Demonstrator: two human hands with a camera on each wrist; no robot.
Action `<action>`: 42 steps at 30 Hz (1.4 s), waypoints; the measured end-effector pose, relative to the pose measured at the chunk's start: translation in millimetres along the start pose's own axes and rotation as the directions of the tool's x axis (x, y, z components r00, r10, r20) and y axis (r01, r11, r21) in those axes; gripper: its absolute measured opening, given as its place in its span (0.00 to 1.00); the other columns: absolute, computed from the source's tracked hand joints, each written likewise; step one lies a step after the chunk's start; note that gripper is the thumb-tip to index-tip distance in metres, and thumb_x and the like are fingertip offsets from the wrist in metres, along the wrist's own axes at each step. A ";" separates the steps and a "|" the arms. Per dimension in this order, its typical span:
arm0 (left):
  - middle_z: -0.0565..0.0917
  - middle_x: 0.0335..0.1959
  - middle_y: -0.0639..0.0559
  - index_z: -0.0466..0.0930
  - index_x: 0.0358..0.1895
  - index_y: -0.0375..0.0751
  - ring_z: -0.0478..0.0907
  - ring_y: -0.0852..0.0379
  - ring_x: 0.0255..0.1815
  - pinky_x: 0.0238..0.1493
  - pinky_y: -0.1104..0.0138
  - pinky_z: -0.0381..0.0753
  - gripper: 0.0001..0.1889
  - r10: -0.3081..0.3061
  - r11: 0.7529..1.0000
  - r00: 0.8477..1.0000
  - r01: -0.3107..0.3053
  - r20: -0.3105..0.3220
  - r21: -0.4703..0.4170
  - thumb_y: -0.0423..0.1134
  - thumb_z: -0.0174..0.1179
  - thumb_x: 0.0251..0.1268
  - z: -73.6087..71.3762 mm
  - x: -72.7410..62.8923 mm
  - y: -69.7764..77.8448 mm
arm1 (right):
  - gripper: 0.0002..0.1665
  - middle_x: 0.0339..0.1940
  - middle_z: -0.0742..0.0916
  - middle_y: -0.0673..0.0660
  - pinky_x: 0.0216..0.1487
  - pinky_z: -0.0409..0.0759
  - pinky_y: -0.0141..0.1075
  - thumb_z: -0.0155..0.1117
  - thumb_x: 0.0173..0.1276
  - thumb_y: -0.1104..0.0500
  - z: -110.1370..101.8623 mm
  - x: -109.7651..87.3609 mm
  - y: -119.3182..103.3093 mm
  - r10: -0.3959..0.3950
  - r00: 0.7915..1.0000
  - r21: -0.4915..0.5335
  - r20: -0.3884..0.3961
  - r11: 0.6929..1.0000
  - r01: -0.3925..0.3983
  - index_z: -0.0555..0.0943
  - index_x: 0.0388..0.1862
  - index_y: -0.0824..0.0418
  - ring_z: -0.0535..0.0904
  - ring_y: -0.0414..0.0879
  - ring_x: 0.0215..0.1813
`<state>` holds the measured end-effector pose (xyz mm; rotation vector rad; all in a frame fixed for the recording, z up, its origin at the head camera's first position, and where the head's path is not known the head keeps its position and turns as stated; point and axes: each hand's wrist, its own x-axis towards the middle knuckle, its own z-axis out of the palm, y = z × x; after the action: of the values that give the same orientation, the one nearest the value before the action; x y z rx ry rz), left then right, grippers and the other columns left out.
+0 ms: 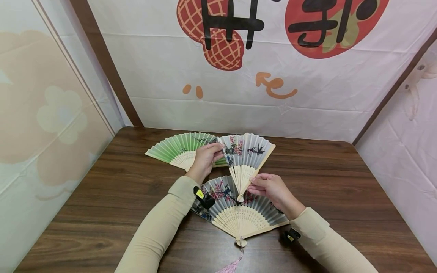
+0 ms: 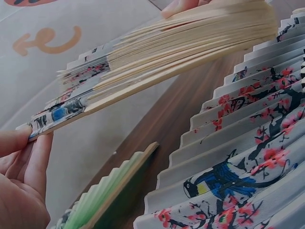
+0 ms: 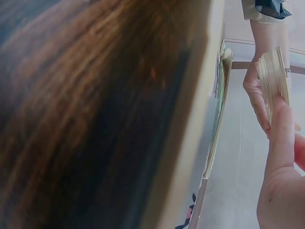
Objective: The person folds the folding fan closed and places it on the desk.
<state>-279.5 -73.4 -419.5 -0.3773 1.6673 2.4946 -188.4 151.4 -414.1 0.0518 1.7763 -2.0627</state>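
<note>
Both hands hold a partly spread folding fan point(image 1: 246, 153) with pale wooden ribs, pink blossoms and a dark bird on its leaf. My left hand point(image 1: 206, 157) pinches the upper left edge of the leaf between thumb and fingers. Lower down, my right hand point(image 1: 271, 189) grips the right outer rib near the pivot. Below the held fan, a grey fan point(image 1: 244, 222) with blossoms and a blue bird lies spread on the table, a pink tassel point(image 1: 230, 267) at its pivot. Behind the left hand lies a spread green fan point(image 1: 170, 148), its right part covered by the held fan.
The dark wooden table point(image 1: 112, 197) carries the fans. A white printed cloth point(image 1: 153, 76) hangs behind its back edge, with further cloth walls at the left and right. Both forearms wear pale sleeves point(image 1: 155, 231) with small black cameras strapped at the wrists.
</note>
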 end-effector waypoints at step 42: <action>0.86 0.31 0.57 0.79 0.59 0.30 0.83 0.66 0.27 0.38 0.77 0.88 0.17 -0.021 1.000 1.000 0.021 0.018 0.024 0.30 0.62 0.68 0.6 -1.9 0.1 | 0.11 0.27 0.88 0.50 0.44 0.89 0.27 0.53 0.75 0.69 -0.4 -0.6 3.2 0.031 1.000 0.039 -0.003 0.999 -0.031 0.79 0.34 0.62 0.87 0.38 0.33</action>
<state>-277.7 -72.8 -418.6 -0.3664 1.6755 2.4539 -186.9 151.6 -417.0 0.0941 1.7266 -2.0774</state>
